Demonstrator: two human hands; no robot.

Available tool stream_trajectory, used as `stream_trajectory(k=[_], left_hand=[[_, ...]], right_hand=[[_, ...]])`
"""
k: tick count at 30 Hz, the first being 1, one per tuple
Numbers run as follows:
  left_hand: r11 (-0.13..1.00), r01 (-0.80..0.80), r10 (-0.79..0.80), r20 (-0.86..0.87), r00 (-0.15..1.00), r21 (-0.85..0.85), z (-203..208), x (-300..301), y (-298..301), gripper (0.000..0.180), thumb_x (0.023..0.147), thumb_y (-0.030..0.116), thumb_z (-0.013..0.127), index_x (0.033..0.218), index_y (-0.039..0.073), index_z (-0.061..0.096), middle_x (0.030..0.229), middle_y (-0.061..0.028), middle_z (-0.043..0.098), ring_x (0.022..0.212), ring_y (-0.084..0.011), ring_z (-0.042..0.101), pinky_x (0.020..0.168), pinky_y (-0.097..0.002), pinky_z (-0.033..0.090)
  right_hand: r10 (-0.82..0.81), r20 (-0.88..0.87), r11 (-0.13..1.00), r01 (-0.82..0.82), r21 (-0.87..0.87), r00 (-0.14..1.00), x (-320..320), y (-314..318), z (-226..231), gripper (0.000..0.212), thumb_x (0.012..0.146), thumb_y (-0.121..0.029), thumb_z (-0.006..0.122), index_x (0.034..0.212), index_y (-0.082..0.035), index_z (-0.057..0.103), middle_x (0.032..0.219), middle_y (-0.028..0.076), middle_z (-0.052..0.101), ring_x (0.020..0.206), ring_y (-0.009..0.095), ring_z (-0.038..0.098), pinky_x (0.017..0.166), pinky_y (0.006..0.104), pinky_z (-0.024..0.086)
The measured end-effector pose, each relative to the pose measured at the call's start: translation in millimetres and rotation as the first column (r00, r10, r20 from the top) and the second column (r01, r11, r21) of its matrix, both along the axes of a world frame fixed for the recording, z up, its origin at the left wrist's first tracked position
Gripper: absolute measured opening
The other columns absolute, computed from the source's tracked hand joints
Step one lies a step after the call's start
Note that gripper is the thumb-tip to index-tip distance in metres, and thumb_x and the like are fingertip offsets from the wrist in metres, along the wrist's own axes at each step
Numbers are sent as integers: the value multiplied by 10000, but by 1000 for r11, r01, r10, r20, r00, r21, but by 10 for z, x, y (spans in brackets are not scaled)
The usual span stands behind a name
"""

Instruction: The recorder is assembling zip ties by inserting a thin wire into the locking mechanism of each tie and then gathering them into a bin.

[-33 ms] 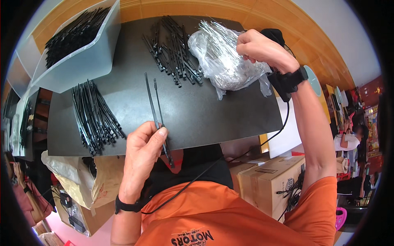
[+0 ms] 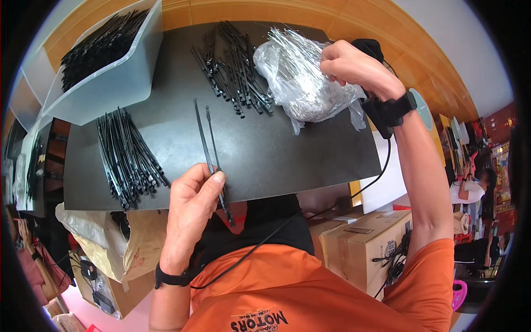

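My left hand (image 2: 193, 196) is closed at the near edge of the dark table, pinching slim black strips (image 2: 203, 135) between thumb and fingers. Two of their ends point away from me, slightly apart, and the lower ends hang past the table edge. At the far right, my right hand (image 2: 354, 66) is closed, its fingers curled at the side of a clear plastic bag (image 2: 310, 108). A bundle of thin silver wires (image 2: 293, 52) sticks out of that bag. Whatever lies between the right fingertips is hidden.
A pile of black strips (image 2: 235, 66) lies left of the bag, and another bundle (image 2: 127, 160) lies at the table's left. Behind it stands a translucent bin (image 2: 116, 88) full of similar pieces. Cardboard boxes (image 2: 362, 243) and a black cable (image 2: 381, 171) are at the right.
My right hand has shifted very slightly to the right beside the bag. My left hand keeps its hold on the black strips, whose upper ends have tipped slightly left.
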State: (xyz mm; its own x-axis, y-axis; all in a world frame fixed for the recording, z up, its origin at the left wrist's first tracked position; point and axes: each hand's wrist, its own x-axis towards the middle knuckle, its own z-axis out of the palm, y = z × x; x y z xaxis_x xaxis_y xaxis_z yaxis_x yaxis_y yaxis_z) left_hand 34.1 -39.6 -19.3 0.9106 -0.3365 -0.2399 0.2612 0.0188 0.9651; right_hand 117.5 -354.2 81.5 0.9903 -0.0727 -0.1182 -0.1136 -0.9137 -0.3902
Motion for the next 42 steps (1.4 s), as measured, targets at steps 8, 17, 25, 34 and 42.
stream_trajectory(k=[8, 17, 25, 34, 42], left_hand=[[999, -32, 34, 61, 998, -32, 7, -14, 6, 180, 884, 168, 618, 780, 58, 521, 623, 65, 454, 498, -6, 356, 426, -183, 275], [998, 3, -1, 29, 1000, -58, 140, -38, 131, 159, 863, 173, 637, 920, 28, 605, 663, 39, 509, 489, -19, 400, 424, -161, 311], [979, -36, 29, -41, 999, -202, 212, -149, 262, 211, 875, 218, 628, 961, 26, 633, 722, 29, 568, 498, -3, 425, 429, -151, 323], [968, -62, 58, -23, 998, -243, 166, -199, 407, 217, 893, 199, 599, 948, -3, 656, 772, -2, 626, 525, -30, 437, 461, -175, 315], [962, -78, 60, -76, 995, -263, 173, -253, 376, 230, 866, 214, 647, 942, 1, 686, 634, 37, 546, 495, -26, 419, 444, -172, 320]], right_hand=[[39, 76, 998, -42, 43, 996, -278, -215, 94, 178, 738, -158, 522, 712, 11, 571, 615, 8, 473, 561, 87, 424, 494, 265, 317], [-2, 100, 654, -75, 753, 995, -870, 555, 112, 137, 859, -160, 618, 872, -40, 553, 652, -42, 494, 469, 6, 379, 400, 153, 260], [133, -15, 345, -32, 938, 991, -1085, 1325, -533, 87, 872, -106, 614, 867, -23, 589, 796, 37, 636, 610, 42, 554, 483, 156, 415], [42, -93, 40, 91, 995, 995, -1169, 1627, -814, 113, 893, -130, 598, 898, -17, 596, 815, 62, 641, 629, 49, 561, 480, 155, 428], [119, -123, -152, 140, 978, 985, -1211, 1706, -946, 100, 906, -111, 569, 945, -19, 563, 809, 73, 640, 624, 64, 567, 478, 163, 436]])
